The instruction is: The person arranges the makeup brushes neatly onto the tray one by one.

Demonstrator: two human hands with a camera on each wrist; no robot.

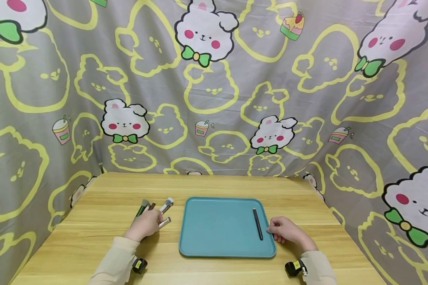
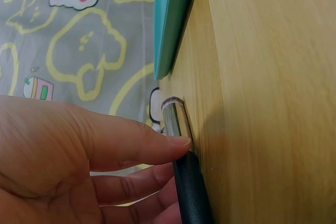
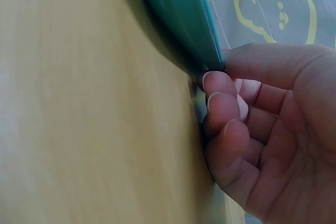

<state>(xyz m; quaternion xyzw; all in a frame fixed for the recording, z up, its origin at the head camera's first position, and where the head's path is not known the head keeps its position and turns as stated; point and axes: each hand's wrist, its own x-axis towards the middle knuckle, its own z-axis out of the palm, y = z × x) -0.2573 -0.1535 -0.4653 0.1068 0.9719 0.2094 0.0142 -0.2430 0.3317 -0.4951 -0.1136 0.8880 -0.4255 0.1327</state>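
Observation:
My left hand (image 1: 148,222) is over a group of makeup brushes on the table, left of the blue-green tray (image 1: 217,225). In the left wrist view its thumb and fingers pinch a makeup brush (image 2: 194,192) with a dark handle and a shiny silver collar, close to the tabletop. My right hand (image 1: 285,228) is at the tray's right edge. Its thumb lies on top of the rim (image 3: 207,30) and curled fingers are beneath, gripping it. On the tray's right side lies a slim black stick (image 1: 258,223) with a small pale tip.
Around the left hand lie other brushes, among them a green-handled brush (image 1: 141,208) and a brush with pale bristles (image 1: 169,201). The wooden table (image 1: 207,184) ends at a grey patterned curtain (image 1: 221,118), which also hangs along both sides.

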